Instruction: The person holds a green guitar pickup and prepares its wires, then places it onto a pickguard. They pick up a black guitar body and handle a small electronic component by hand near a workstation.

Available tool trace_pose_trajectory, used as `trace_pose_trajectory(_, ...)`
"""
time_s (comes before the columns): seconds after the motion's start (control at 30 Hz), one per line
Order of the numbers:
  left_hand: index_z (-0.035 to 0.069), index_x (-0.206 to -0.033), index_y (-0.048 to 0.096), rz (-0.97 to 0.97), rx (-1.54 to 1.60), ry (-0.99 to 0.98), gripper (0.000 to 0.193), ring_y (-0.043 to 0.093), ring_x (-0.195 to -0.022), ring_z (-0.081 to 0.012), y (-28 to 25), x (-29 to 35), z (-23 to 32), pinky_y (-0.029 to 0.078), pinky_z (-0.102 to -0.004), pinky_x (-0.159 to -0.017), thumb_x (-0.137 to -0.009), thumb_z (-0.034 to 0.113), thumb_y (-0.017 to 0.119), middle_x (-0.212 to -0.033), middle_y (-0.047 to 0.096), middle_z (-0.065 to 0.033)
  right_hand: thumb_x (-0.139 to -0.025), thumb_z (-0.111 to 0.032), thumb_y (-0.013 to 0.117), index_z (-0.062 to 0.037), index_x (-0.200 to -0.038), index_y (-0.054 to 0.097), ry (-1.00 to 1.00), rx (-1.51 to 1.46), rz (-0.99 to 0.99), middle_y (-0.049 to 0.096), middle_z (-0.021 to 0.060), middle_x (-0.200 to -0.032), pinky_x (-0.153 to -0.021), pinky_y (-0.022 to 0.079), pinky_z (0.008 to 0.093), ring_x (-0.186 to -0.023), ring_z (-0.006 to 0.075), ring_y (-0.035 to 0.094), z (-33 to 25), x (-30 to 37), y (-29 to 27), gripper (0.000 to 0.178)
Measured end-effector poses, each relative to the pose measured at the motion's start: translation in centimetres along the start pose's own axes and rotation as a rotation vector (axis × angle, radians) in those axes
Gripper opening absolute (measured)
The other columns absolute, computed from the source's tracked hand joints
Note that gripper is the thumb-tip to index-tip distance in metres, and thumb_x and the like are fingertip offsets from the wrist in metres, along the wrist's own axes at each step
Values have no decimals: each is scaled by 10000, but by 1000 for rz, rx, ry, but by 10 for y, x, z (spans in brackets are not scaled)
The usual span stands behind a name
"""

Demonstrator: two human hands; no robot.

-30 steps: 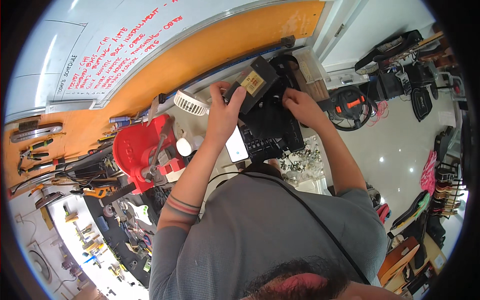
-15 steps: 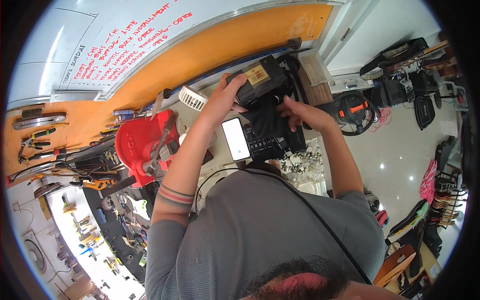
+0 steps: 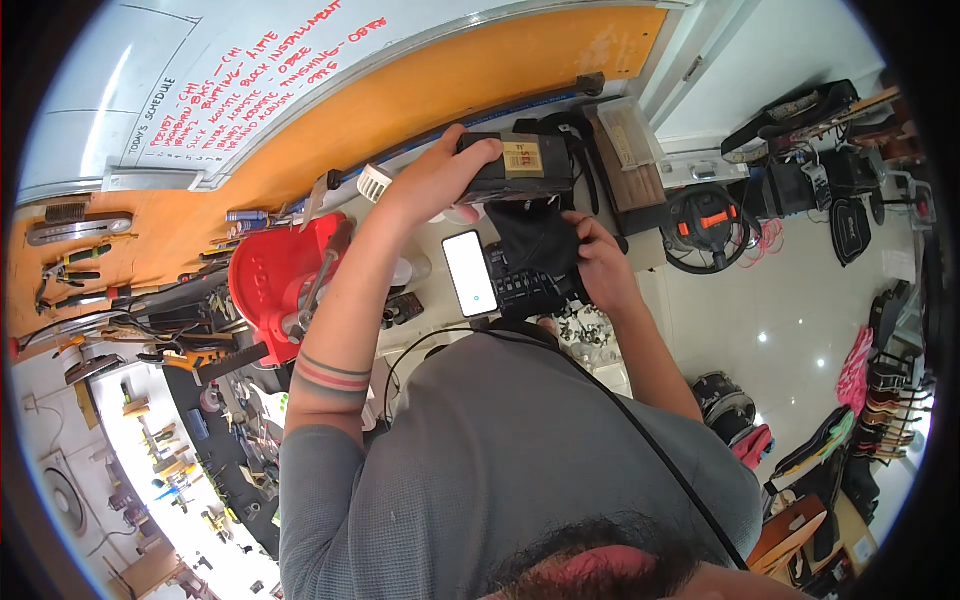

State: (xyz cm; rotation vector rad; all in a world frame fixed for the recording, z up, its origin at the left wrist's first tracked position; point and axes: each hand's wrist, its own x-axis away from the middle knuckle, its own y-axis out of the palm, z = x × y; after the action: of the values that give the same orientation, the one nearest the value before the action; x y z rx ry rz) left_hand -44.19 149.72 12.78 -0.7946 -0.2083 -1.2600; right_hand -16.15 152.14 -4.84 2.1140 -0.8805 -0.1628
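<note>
At the bench, my left hand [image 3: 450,180] is closed on the left end of a black box [image 3: 545,178] with a yellowish label, its thumb on top. Black cloth [image 3: 530,238], perhaps a pouch, hangs from the box's near side. The fingers of my right hand [image 3: 603,262] are bent and pinch the cloth's right edge. Just left of the cloth lies a phone [image 3: 468,275] with a lit white screen. Beneath the cloth sits a black device with rows of buttons [image 3: 525,290], partly covered. What the box contains is hidden.
A red vise-like tool [image 3: 280,285] stands at the left, near a white vented thing [image 3: 375,185]. Wooden blocks and a clear plastic case [image 3: 625,135] lie right of the box. Small metal parts [image 3: 590,330] lie nearby. A round black machine [image 3: 705,230] stands farther right.
The box has turned to lie more level. My right hand has come down and closed on the cloth, where its fingers were loosely spread before. My left forearm has shifted left.
</note>
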Motion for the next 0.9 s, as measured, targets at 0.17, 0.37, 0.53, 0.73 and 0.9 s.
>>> trace_pose_trajectory(0.17,-16,-1335,605,105,-341,76,718,764,-806,-284,-14,16,41,591,-377,-740,-952,586,689,-1074,747,-215,-893,-116,645,-79,-977,603,-8,140,-56,629,94,-1371,-1176,325,332,-1331,201,539,-19,-1,11,101)
trace_pose_trajectory(0.37,87,-1352,645,216,-709,303,677,727,-1077,-383,-8,22,42,564,-436,-971,-886,566,758,-1216,707,-230,-913,-160,700,-71,-976,616,267,409,-77,640,140,-1419,-1117,401,319,-1302,187,563,-34,-8,-9,137)
trace_pose_trajectory(0.53,90,-1375,645,198,-764,391,708,728,-1098,-406,5,20,32,571,-468,-986,-846,535,798,-1271,676,-235,-882,-117,801,-59,-991,653,20,403,-144,576,138,-1449,-1145,393,353,-1389,253,539,-26,-4,-1,193)
trace_pose_trajectory(0.73,90,-1436,605,252,-738,450,766,713,-1133,-385,14,19,30,559,-453,-1004,-823,467,867,-1256,677,-212,-848,-93,828,-43,-946,698,-218,830,-216,537,168,-1475,-1216,316,426,-1436,340,474,-44,0,15,170)
trace_pose_trajectory(0.9,87,-1504,585,21,-663,571,834,672,-1211,-390,25,11,18,548,-451,-1033,-795,412,878,-1270,664,-214,-852,-89,822,-46,-951,705,-213,836,-170,561,139,-1422,-1185,357,407,-1386,316,515,-37,2,5,159)
